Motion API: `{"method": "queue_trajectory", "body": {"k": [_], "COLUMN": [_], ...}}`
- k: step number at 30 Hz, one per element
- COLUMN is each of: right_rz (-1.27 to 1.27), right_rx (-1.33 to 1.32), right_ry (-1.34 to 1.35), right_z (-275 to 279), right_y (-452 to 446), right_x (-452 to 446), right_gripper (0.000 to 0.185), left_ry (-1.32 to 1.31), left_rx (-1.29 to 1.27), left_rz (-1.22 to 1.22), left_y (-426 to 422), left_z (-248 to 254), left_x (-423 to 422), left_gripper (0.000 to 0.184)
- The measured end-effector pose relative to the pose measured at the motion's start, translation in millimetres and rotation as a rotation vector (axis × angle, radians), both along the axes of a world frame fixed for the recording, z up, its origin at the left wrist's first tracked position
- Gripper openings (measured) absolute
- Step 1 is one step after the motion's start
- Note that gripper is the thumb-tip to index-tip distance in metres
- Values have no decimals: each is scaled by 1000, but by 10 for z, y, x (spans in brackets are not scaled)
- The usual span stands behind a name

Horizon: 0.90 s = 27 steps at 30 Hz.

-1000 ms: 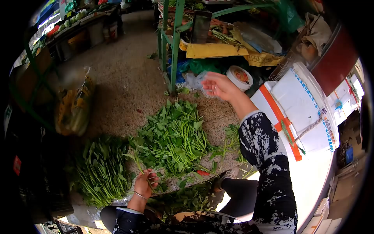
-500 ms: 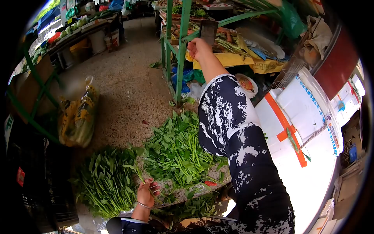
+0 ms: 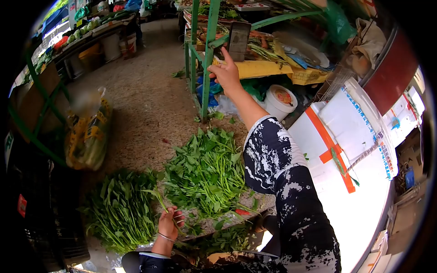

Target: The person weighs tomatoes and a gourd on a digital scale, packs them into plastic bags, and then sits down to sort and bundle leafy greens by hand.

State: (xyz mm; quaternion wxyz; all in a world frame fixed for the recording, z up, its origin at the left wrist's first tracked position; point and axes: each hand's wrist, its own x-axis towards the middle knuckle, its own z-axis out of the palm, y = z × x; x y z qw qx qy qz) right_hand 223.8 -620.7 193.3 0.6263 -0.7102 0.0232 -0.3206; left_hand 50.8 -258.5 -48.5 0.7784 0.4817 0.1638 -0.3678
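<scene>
My right hand (image 3: 224,73) is stretched far forward, its index finger pointing up beside a dark phone-like device (image 3: 238,38) at the green metal frame (image 3: 210,50). Nothing shows in its grasp, and the other fingers are partly curled. Low in the view, my left hand (image 3: 170,219) holds a green leafy stem (image 3: 159,197) between thumb and fingers. Just beyond it lies a large pile of leafy greens (image 3: 205,170). To its left is a second pile of greens (image 3: 120,211), with stems towards me. A small red piece (image 3: 241,212) lies by the near edge of the larger pile.
White foam boxes (image 3: 348,123) with orange tape stand at the right. Behind them are a white bucket (image 3: 281,101) and a stall with yellow sheeting (image 3: 259,69). A bag of vegetables (image 3: 91,136) sits at the left, near green bars (image 3: 34,129).
My right hand has moved forward and up from near the bucket to the phone-like device, then slightly back, with its index finger now extended. My left hand still holds the stem.
</scene>
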Motion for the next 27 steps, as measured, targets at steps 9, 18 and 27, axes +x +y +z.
{"method": "queue_trajectory", "body": {"k": [9,18,27], "right_rz": [-89,385,389], "right_rx": [140,41,-1074], "right_ry": [276,1002,1222], "right_z": [-329,-1679,-1638], "right_y": [-89,524,506], "right_x": [-528,-2474,-2725], "right_gripper": [69,54,53], "left_ry": [7,5,-73], "left_rx": [-19,110,311], "left_rz": [-39,-71,-109], "left_y": [-58,-172,-216], "left_z": [-84,-53,-48], "left_x": [17,28,-136], "left_gripper": [19,16,19]}}
